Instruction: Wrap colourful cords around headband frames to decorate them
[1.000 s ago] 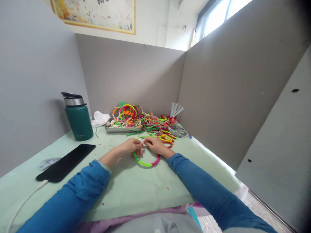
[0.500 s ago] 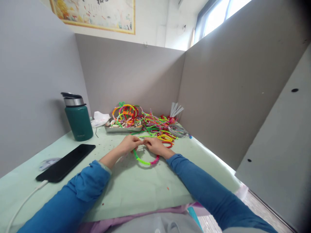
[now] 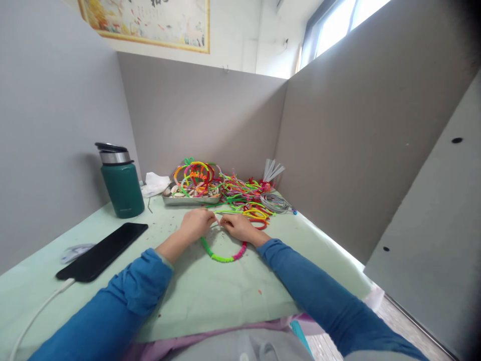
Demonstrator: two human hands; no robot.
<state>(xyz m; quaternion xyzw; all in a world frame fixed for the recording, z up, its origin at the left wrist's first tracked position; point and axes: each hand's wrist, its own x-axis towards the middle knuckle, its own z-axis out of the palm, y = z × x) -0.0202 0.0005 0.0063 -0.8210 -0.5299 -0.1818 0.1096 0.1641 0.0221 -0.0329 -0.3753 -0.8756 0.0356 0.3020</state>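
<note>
When set against the view half a second ago, shows the left hand pulled a bit farther left, with a small gap now between the two sets of fingertips. Shows in that gap, seemingly, a thin pink strand running from hand to hand. Also shows the near arc of the multicoloured ring sitting slightly closer to the body, with the green stretch shifted left.

Means, by judgement, a switch from close fiddling to drawing the strand out; can't confirm tension at this size. Suggests handwork still under way at the ring's far side.

On the left, pinching the strand between thumb and forefinger, by the look of it; can't tell about the remaining fingers, curled and partly hidden. On the right hand, fingertips pressed together, apparently pinching the strand's other end.

Find the ring mid-table, in front of the person, with green, yellow-green and magenta visible and the far part hidden around the hands. Can't tell touching or just clear of the table. Beyond the hands, note the metal tray, a pile of coloured strands and a grey coil.
</note>
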